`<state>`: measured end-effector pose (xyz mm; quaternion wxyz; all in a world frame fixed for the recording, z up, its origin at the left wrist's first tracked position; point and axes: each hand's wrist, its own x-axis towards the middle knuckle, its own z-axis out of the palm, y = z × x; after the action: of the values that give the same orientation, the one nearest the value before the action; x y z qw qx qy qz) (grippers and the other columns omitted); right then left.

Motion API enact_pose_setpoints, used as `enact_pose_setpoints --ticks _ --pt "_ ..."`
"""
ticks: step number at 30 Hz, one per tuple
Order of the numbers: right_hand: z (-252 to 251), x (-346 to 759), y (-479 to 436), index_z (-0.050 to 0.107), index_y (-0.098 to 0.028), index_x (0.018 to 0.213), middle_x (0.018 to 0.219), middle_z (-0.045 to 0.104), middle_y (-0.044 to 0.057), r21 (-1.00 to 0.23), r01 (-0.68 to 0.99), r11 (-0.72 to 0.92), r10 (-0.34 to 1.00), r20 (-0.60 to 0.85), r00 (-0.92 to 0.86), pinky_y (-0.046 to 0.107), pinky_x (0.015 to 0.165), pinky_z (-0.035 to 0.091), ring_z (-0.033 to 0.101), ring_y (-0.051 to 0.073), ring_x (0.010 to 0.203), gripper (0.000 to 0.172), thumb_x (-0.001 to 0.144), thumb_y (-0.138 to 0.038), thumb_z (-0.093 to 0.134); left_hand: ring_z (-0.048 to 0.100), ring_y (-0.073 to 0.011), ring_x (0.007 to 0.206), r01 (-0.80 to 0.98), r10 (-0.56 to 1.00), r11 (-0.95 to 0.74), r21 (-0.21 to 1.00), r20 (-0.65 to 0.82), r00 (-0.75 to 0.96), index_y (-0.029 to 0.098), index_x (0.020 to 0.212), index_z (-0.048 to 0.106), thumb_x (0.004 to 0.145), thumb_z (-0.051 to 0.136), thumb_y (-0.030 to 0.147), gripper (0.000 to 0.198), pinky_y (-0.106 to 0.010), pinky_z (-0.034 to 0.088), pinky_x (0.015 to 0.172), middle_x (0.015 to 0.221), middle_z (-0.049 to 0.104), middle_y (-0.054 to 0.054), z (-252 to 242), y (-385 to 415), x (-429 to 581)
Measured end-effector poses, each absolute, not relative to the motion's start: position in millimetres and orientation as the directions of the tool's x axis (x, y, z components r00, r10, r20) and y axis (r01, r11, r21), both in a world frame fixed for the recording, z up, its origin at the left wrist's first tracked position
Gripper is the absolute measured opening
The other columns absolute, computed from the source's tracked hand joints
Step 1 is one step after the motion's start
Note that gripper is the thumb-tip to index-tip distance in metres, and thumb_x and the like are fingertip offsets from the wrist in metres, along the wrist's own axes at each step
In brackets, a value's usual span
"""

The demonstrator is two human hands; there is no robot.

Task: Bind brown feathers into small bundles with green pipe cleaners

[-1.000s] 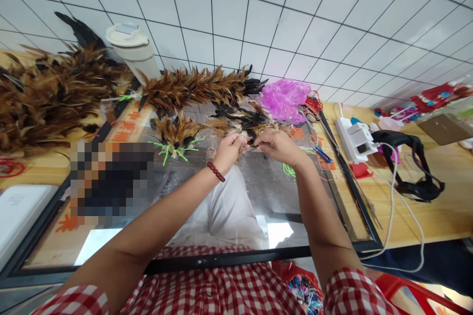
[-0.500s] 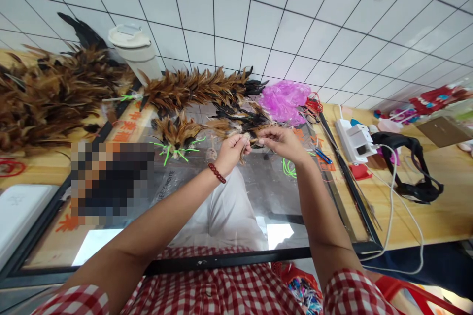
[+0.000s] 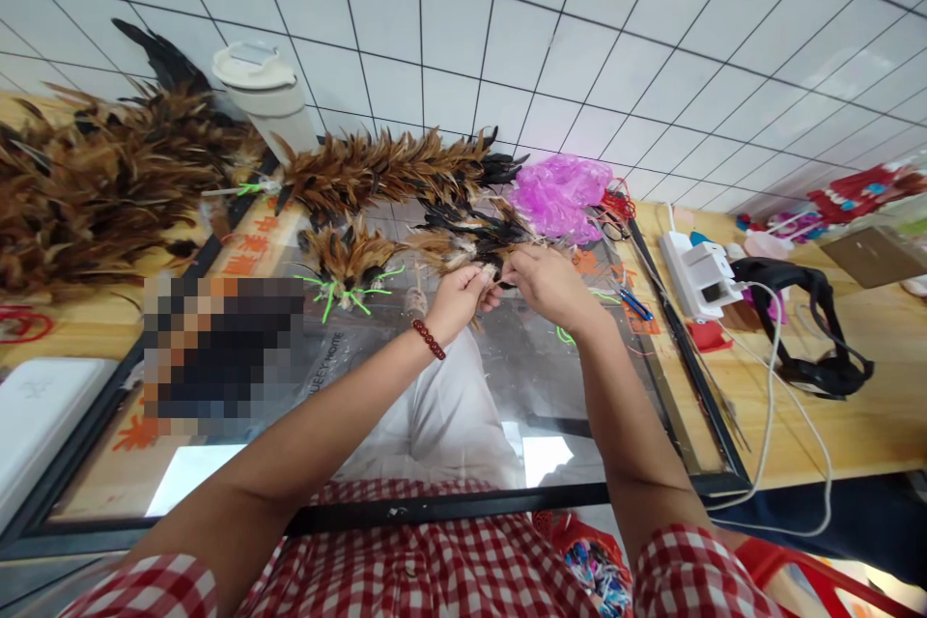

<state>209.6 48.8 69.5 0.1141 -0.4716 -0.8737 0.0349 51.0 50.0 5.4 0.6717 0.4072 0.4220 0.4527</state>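
Over the glass top, my left hand [image 3: 463, 299] is closed in a pinch around the base of some brown feathers, with a pale fluffy tip showing at the thumb. Close beside it, my right hand [image 3: 545, 282] is bent with its fingers pinched together; what lies between them is too small to make out. A loose pile of black and brown feathers [image 3: 470, 230] lies just behind both hands. To the left sits a small brown feather bundle [image 3: 351, 261] with bright green ties [image 3: 340, 297] splayed from its base.
A long feather garland [image 3: 391, 169] runs along the wall, with a white tumbler [image 3: 266, 101] at its left end and a pink plastic bag [image 3: 561, 198] at its right. A larger feather heap [image 3: 108, 188] covers the left. Right are a blue cutter [image 3: 635, 303], power strip [image 3: 677, 266] and black strap headset [image 3: 797, 328].
My right hand has shifted slightly left, closer to my left hand, and has turned so its back shows more. My left hand still pinches the feathers.
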Motion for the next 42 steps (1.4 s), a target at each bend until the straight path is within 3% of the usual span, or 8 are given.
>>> enact_pose_setpoints --ticks 5,9,14,18,22,29,34,42 --pt "71 200 46 0.062 -0.016 0.092 0.089 0.063 0.01 0.015 0.823 0.568 0.806 0.194 -0.559 0.032 0.077 0.033 0.054 0.022 0.085 0.018 0.092 -0.021 0.044 0.045 -0.0052 0.04 -0.245 0.949 0.213 0.946 -0.141 0.281 0.014 0.066 0.057 0.08 0.063 0.039 0.029 -0.018 0.031 0.04 0.056 0.058 0.0 8 46 51" --pt "67 201 48 0.063 -0.015 0.093 0.091 0.064 0.01 -0.001 0.825 0.565 0.806 0.216 -0.551 0.032 0.078 0.034 0.055 0.021 0.084 0.02 0.093 -0.025 0.045 0.035 -0.0035 0.039 -0.263 0.947 0.192 0.945 -0.108 0.301 0.014 0.065 0.058 0.077 0.066 0.042 0.032 -0.018 0.024 0.039 0.05 0.047 0.004 7 47 51" --pt "51 209 56 0.064 -0.016 0.1 0.098 0.065 0.01 -0.437 0.782 0.444 0.885 0.35 -0.307 0.032 0.08 0.041 0.057 0.02 0.09 0.022 0.091 -0.027 0.048 0.034 -0.0036 0.042 -0.312 0.963 0.158 0.937 -0.076 0.258 0.014 0.062 0.056 0.074 0.068 0.046 0.036 -0.018 0.022 0.04 0.05 0.044 0.004 6 49 50" --pt "42 213 61 0.062 -0.017 0.109 0.095 0.067 0.005 -0.857 0.416 0.303 0.922 0.154 -0.356 0.03 0.076 0.047 0.06 0.015 0.083 0.03 0.084 -0.033 0.058 0.035 -0.0035 0.043 -0.353 0.954 0.162 0.921 -0.055 0.294 0.013 0.063 0.057 0.071 0.07 0.047 0.037 -0.018 0.025 0.041 0.051 0.045 0.004 9 48 48" --pt "44 210 60 0.064 -0.018 0.101 0.088 0.067 0.003 -0.967 0.164 0.194 0.896 0.106 -0.431 0.029 0.074 0.049 0.06 0.013 0.077 0.031 0.078 -0.039 0.066 0.036 -0.0032 0.042 -0.393 0.911 0.227 0.891 -0.052 0.409 0.013 0.064 0.057 0.068 0.073 0.047 0.038 -0.017 0.027 0.041 0.05 0.045 0.004 12 45 47" --pt "47 203 57 0.061 -0.017 0.079 0.066 0.058 -0.001 -0.938 0.239 0.252 0.919 0.155 -0.363 0.026 0.064 0.047 0.056 0.012 0.061 0.024 0.081 -0.042 0.062 0.055 -0.0093 0.054 -0.423 0.868 0.31 0.851 -0.072 0.491 0.013 0.075 0.061 0.071 0.07 0.049 0.038 -0.022 0.044 0.053 0.064 0.058 -0.002 12 43 49" --pt "37 199 62 0.065 -0.017 0.085 0.077 0.063 0.003 -0.847 0.436 0.305 0.95 0.236 -0.206 0.026 0.068 0.045 0.056 0.013 0.07 0.02 0.085 -0.034 0.056 0.045 -0.006 0.047 -0.492 0.955 0.184 0.851 -0.037 0.293 0.015 0.067 0.055 0.075 0.069 0.04 0.03 -0.019 0.037 0.048 0.052 0.042 0.005 13 48 46" --pt "21 208 65 0.07 -0.02 0.098 0.092 0.064 0.007 -0.279 0.863 0.422 0.906 0.084 -0.416 0.029 0.076 0.042 0.058 0.019 0.087 0.024 0.083 -0.016 0.053 0.034 -0.0036 0.043 -0.557 0.998 -0.015 0.83 -0.018 -0.054 0.016 0.065 0.054 0.079 0.066 0.037 0.028 -0.016 0.028 0.04 0.052 0.038 0.005 18 65 33"
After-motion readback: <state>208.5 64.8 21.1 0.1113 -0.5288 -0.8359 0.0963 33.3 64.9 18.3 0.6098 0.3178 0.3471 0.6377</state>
